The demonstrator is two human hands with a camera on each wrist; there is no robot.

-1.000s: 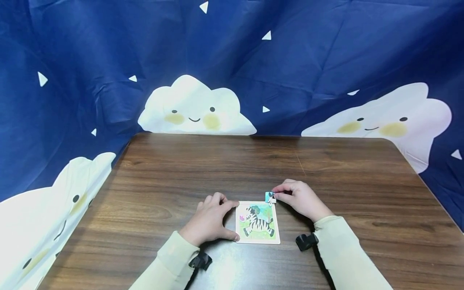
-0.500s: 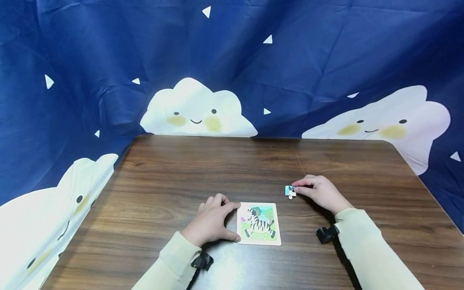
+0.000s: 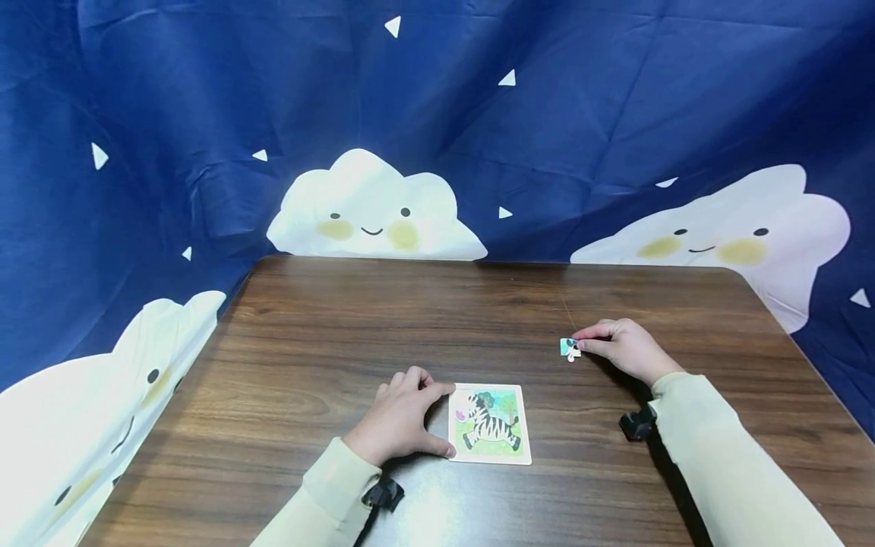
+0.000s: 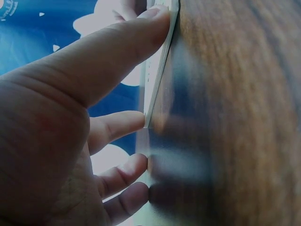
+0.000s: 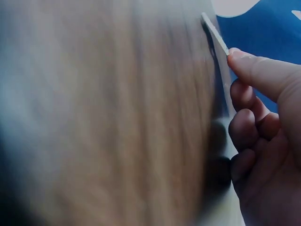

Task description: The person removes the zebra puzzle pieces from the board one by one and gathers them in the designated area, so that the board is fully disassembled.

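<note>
Puzzle piece (image 3: 568, 349), thin, knobbed, perhaps wooden, in right hand (image 3: 630, 351)

From the puzzle board (image 3: 489, 427), the surface (image 3: 410, 319) offers room at 12 o'clock, back to the curtain (image 3: 547, 129), and at 5 and 6 between the left sleeve (image 3: 328, 486) and the right sleeve (image 3: 738, 456). The left fingers (image 3: 434, 392) block 9 o'clock, touching the board. At 2 o'clock a gap runs to the puzzle piece (image 3: 568, 347), pinched in the right fingers (image 3: 595, 330).

Piece (image 3: 566, 347) — behind, right of board (image 3: 492, 459)
</note>
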